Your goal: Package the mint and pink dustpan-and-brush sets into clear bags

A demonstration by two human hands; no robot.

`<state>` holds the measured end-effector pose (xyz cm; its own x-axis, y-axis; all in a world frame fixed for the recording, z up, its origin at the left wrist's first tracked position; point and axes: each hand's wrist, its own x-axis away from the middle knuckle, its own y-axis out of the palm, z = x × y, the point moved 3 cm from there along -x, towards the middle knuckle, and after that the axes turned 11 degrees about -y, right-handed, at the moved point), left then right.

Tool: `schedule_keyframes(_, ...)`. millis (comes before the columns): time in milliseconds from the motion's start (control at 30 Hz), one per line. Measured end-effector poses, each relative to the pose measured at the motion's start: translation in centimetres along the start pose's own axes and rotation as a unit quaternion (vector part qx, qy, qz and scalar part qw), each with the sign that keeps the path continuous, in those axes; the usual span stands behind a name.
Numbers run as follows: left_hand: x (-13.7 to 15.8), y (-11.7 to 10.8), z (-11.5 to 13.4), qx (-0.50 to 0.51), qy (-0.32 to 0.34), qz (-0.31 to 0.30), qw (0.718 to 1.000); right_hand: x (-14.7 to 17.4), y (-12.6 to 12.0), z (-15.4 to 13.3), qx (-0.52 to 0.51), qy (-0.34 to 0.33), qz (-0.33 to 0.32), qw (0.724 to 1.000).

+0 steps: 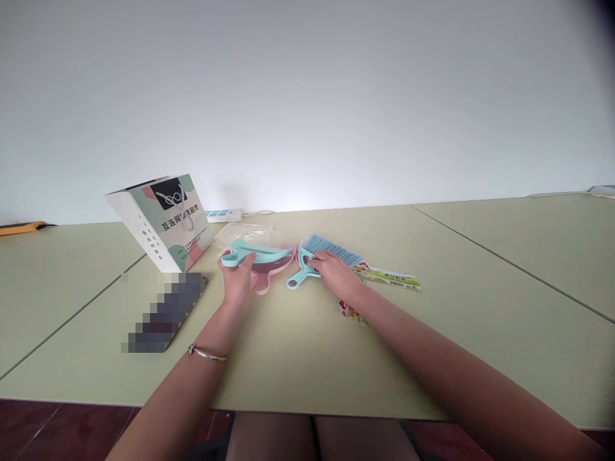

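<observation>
My left hand is closed on a turquoise dustpan, thumb on its top side, and holds it tilted. Under and behind it lies a pink dustpan, partly covered. To the right, my right hand grips a turquoise hand brush where the handle meets the head; its blue bristles point away from me to the right. A printed label strip lies by the bristle end, and a smaller colourful label sits partly hidden under my right forearm.
A clear plastic bag lies behind the dustpans. At the left stands a paper gift bag with rope handles, and before it a dark, pixelated flat object. A white power strip rests against the wall. An orange item is far left.
</observation>
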<state>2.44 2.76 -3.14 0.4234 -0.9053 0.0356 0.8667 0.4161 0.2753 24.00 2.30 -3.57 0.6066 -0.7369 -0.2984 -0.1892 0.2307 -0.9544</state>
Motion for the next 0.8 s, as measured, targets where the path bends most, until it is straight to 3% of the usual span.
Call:
schedule_keyframes(133, -0.5, -0.1, -0.3, 0.061, -0.049, 0.003, 0.997, 0.0, -0.3, -0.2, -0.018, -0.001, 0.008, 1.000)
schedule_keyframes(233, -0.5, -0.6, 0.5, 0.112, -0.043, 0.054, 0.991, 0.3, -0.8, -0.3, -0.060, 0.009, 0.059, 0.996)
schedule_keyframes(333, 0.0, -1.5, 2.4, 0.144, 0.060, 0.095, 0.983, 0.8, -1.7, -0.1, -0.115, 0.018, 0.135, 0.984)
schedule_keyframes(433, 0.6, -2.1, 4.4, 0.167, 0.177, 0.084, 0.966, 1.4, -2.8, 0.5, -0.175, 0.040, 0.211, 0.961)
schedule_keyframes(533, 1.1, -2.3, 5.6, 0.168, 0.208, 0.066, 0.961, 2.0, -3.7, 1.5, -0.267, 0.099, 0.283, 0.916)
schedule_keyframes(600, 1.4, -2.0, 6.0, 0.153, 0.197, 0.039, 0.968, 2.3, -4.0, 2.2, -0.354, 0.148, 0.302, 0.873)
schedule_keyframes(667, 1.9, -1.2, 5.9, 0.125, 0.168, -0.026, 0.978, 2.4, -4.3, 2.4, -0.442, 0.182, 0.289, 0.829)
schedule_keyframes(800, 3.1, 1.0, 4.5, 0.030, 0.048, -0.199, 0.978, 2.5, -4.7, 1.3, -0.573, 0.155, 0.163, 0.788)
